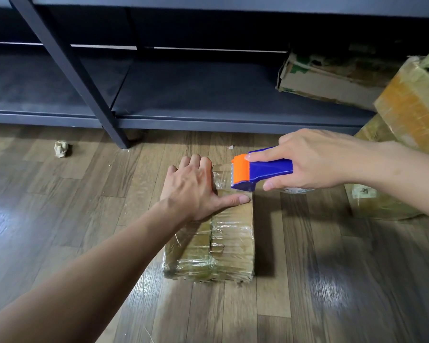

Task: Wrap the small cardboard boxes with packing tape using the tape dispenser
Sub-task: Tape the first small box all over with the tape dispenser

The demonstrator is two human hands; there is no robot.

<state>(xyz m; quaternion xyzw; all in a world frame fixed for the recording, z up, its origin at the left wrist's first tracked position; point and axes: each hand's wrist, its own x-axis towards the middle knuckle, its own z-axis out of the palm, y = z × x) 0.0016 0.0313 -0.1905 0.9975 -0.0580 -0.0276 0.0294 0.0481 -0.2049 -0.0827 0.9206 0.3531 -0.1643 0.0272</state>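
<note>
A small cardboard box (223, 246) lies on the wooden floor, shiny with clear tape across its top. My left hand (193, 189) presses flat on the box's far end, fingers straight and thumb stretched along the top. My right hand (315, 164) grips a blue tape dispenser (263, 170) with an orange cutter head. The dispenser hovers just above the box's far right corner, its toothed blade facing left toward my left hand. The tape roll is mostly hidden under my right hand.
A dark metal shelf unit (196, 95) stands behind the box, one slanted leg (84, 82) reaching the floor. Worn cardboard boxes sit on the shelf (332, 80) and stacked at the right (411, 115). A crumpled paper ball (62, 149) lies on the floor at left.
</note>
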